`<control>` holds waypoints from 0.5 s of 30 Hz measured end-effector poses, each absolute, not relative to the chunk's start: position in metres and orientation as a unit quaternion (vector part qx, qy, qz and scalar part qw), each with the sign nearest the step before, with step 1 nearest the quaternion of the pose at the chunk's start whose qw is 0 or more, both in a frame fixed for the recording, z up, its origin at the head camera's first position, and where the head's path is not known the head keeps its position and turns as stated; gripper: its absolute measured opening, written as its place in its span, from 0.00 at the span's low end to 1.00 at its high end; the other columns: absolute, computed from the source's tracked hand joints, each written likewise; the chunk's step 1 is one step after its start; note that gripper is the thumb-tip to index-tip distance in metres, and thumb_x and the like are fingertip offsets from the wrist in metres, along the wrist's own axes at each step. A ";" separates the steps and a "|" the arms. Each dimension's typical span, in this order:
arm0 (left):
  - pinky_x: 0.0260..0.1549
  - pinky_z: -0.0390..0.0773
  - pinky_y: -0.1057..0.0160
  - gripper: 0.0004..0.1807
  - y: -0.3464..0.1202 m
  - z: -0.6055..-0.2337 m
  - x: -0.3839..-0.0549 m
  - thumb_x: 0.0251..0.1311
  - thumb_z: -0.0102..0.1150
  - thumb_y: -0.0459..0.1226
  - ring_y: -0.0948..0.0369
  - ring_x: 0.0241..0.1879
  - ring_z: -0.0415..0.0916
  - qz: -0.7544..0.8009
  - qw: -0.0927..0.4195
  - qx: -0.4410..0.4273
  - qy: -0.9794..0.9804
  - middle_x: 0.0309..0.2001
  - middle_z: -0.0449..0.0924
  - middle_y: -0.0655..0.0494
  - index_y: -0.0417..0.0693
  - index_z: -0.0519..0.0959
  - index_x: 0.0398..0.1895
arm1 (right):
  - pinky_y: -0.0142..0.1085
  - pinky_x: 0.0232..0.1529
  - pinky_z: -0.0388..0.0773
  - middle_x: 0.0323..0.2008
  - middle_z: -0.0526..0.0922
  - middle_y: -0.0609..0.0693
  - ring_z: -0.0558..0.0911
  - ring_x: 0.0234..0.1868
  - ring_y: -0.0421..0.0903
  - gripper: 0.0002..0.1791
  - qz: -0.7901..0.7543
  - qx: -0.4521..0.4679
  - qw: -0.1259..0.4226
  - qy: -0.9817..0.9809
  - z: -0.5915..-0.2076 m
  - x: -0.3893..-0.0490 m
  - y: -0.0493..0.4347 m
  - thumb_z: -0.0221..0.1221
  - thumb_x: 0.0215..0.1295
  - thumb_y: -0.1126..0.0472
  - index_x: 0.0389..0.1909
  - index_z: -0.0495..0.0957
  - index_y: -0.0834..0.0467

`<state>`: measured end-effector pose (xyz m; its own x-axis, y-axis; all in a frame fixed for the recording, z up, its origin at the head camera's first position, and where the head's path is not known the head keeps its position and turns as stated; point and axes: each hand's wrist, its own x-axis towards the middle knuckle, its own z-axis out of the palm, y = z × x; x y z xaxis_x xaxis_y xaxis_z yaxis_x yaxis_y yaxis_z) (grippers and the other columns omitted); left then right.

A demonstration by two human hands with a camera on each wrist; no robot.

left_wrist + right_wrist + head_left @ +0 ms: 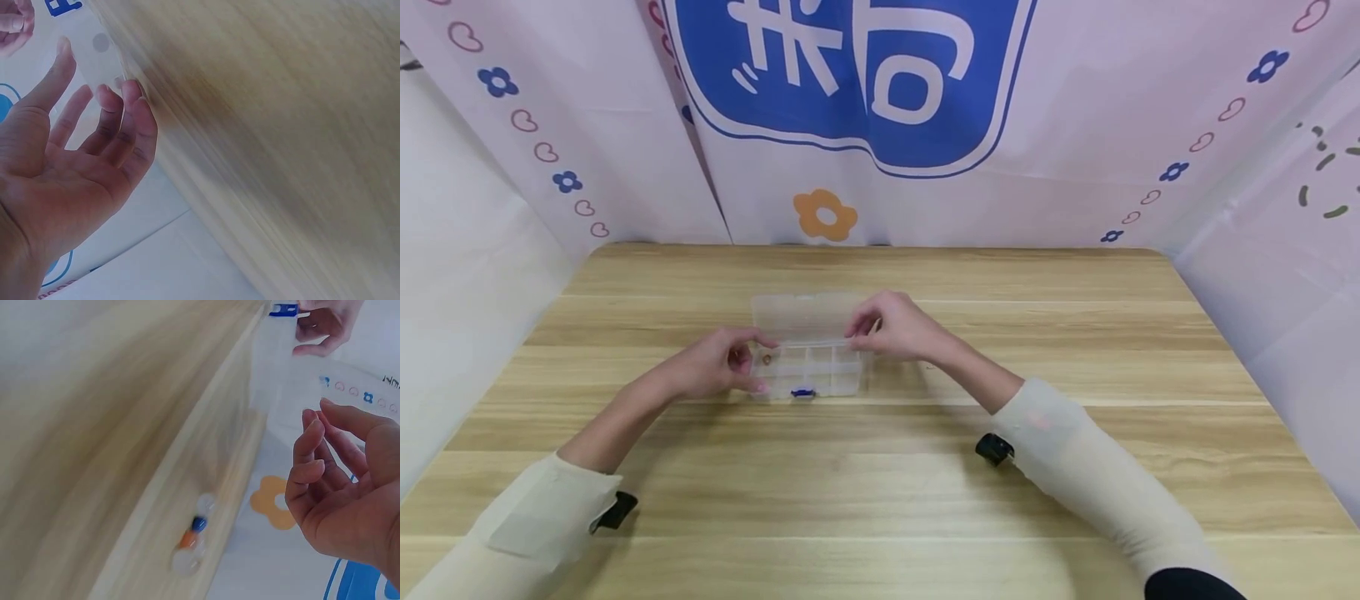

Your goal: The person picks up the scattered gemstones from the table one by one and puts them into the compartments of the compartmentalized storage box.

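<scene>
A clear plastic compartment box [820, 383] lies on the table with its lid [797, 318] swung back and a blue latch [802, 392] in front. One small brownish piece [767, 360] sits in the back left compartment. My left hand [718, 364] holds the box's left end between thumb and fingers. At the back right, my right hand [895, 327] has its fingertips by the hinge side of the lid. In the right wrist view the right hand [347, 481] has thumb and index tips nearly together; whether anything lies between them is hidden.
In the right wrist view, several small pieces stand on the table, among them a blue one [199, 524], an orange one [189, 539] and a clear round one [185, 562]. A printed cloth [1075, 125] hangs behind the wooden table [880, 492].
</scene>
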<state>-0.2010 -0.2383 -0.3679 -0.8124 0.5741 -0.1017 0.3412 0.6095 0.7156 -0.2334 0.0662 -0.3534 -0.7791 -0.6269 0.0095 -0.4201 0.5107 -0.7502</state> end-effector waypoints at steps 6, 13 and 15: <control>0.26 0.68 0.67 0.33 -0.236 -0.366 -0.203 0.55 0.77 0.32 0.62 0.26 0.66 0.355 0.172 0.253 0.883 0.25 0.72 0.55 0.27 0.75 0.62 | 0.35 0.43 0.81 0.35 0.88 0.49 0.83 0.39 0.43 0.04 -0.392 -0.288 0.126 0.865 -0.361 -0.234 0.091 0.67 0.67 0.66 0.39 0.88 0.62; 0.25 0.68 0.67 0.34 -0.236 -0.366 -0.202 0.55 0.77 0.32 0.62 0.25 0.66 0.356 0.175 0.252 0.883 0.25 0.72 0.55 0.26 0.75 0.63 | 0.38 0.43 0.81 0.36 0.88 0.50 0.83 0.40 0.45 0.06 -0.382 -0.268 0.122 0.876 -0.363 -0.234 0.113 0.67 0.68 0.64 0.40 0.88 0.62; 0.26 0.68 0.67 0.34 -0.236 -0.366 -0.201 0.55 0.77 0.32 0.62 0.25 0.66 0.357 0.174 0.251 0.883 0.25 0.72 0.55 0.26 0.75 0.63 | 0.37 0.41 0.81 0.37 0.87 0.51 0.83 0.39 0.45 0.06 -0.382 -0.260 0.121 0.879 -0.363 -0.234 0.120 0.67 0.68 0.64 0.41 0.88 0.63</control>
<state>-0.2008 -0.2359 -0.3658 -0.8134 0.5673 -0.1285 0.3189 0.6197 0.7171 -0.2343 0.1198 -0.3633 -0.8356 -0.5492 -0.0147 -0.3642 0.5738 -0.7335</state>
